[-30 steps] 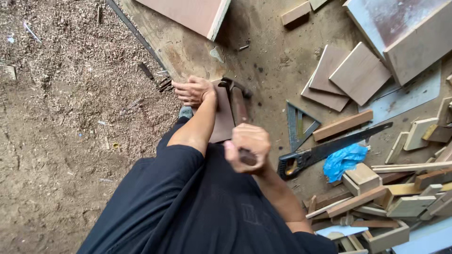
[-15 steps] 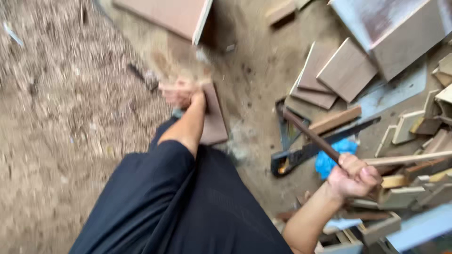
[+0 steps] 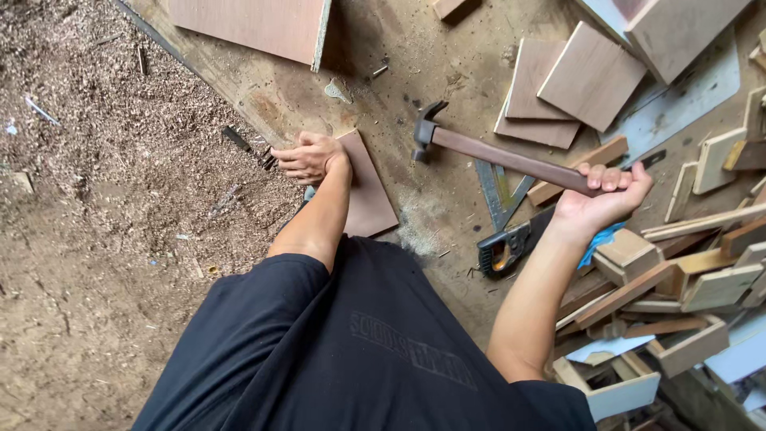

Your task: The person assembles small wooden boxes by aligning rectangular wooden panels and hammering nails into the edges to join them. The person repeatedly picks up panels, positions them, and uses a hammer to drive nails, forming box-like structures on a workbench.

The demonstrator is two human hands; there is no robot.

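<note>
- Ground: a bare earth floor [image 3: 96, 263] covered with sawdust and shavings is occupying the left half; a stained, dusty work board [image 3: 415, 72] is lying across the middle and right.
- Person: one person in a dark shirt [image 3: 351, 351] is filling the near centre, both arms reaching away.
- Large panel [image 3: 255, 24]: one brown sheet is lying at the far edge, left of centre.
- Offcut heap [image 3: 678, 271]: many pale blocks and strips, too jumbled to count, are crowding the right side; three flat brown squares [image 3: 574, 88] are overlapping farther away.
- Small brown board [image 3: 369, 191]: one, lying just right of the left forearm.
- Hammer [image 3: 495, 156]: one, raised above the work board, head pointing left.
- Handsaw [image 3: 511, 243]: one, black-handled, lying beneath the right wrist beside a metal square [image 3: 499, 191].
- Left hand [image 3: 307, 157]: fingers curled, pressing down at the small brown board's far left corner.
- Right hand [image 3: 606, 191]: clenched round the hammer's handle end.
</note>
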